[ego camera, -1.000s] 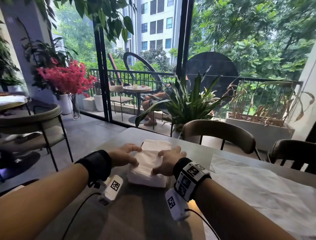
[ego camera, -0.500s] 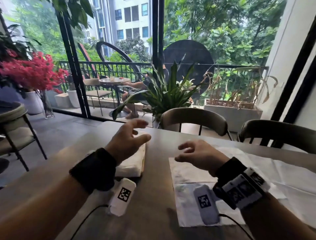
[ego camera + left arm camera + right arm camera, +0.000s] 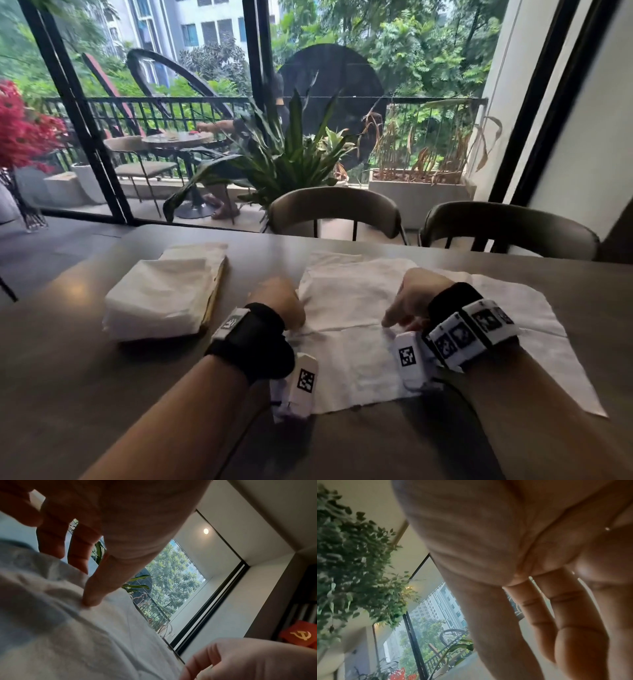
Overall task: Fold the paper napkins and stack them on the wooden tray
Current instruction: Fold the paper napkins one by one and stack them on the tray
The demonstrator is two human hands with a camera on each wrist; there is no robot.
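Nearest, both hands rest on an unfolded white paper napkin (image 3: 346, 346) spread flat on the grey table (image 3: 68, 394), each wrist wearing a black band with white tagged markers. On that sheet's left edge the left hand (image 3: 279, 301) has its fingers (image 3: 56, 539) straight and slightly spread, tips down on the paper, the thumb pressing a small wrinkle into it. Just across the same sheet, the right hand (image 3: 416, 298) also points its fingers (image 3: 580, 635) down, long and relaxed, with the index tip near the middle crease; whether it pinches the paper cannot be told. More unfolded napkins (image 3: 534, 329) lie under and beyond the right hand, overlapping. Left of the left hand, close by, sits a stack of folded napkins (image 3: 161, 294) on the wooden tray (image 3: 215, 298), only a thin edge of which shows. Beyond the hands, two chairs (image 3: 334, 205) stand at the table's far side, then a leafy potted plant (image 3: 287, 161) and a glass door.
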